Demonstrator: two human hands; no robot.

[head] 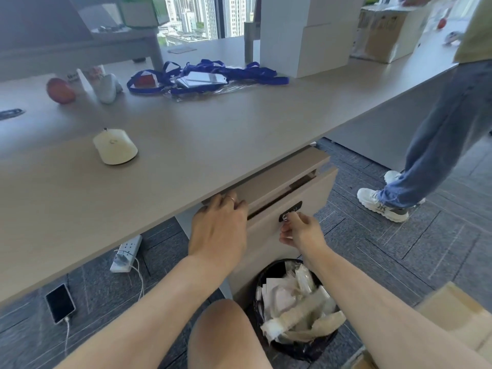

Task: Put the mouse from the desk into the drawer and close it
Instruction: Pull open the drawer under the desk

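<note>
A cream-white mouse [115, 146] lies on the beige desk [186, 145], left of centre. Under the desk's front edge stands a drawer cabinet [298, 198]; its top drawer [277, 179] looks shut or open only by a crack. My left hand [219, 227] rests on the top drawer's front edge, fingers curled over it. My right hand [299, 230] pinches a small metal key [287, 216] in the black lock plate on the cabinet front.
A black bin [295, 307] full of paper stands right below the cabinet. A power strip [126, 253] and a charging phone [60, 302] lie on the floor. Blue lanyards [207, 75], an apple [60, 90] and white boxes [306, 35] sit further back. Another person's legs [426, 155] stand at right.
</note>
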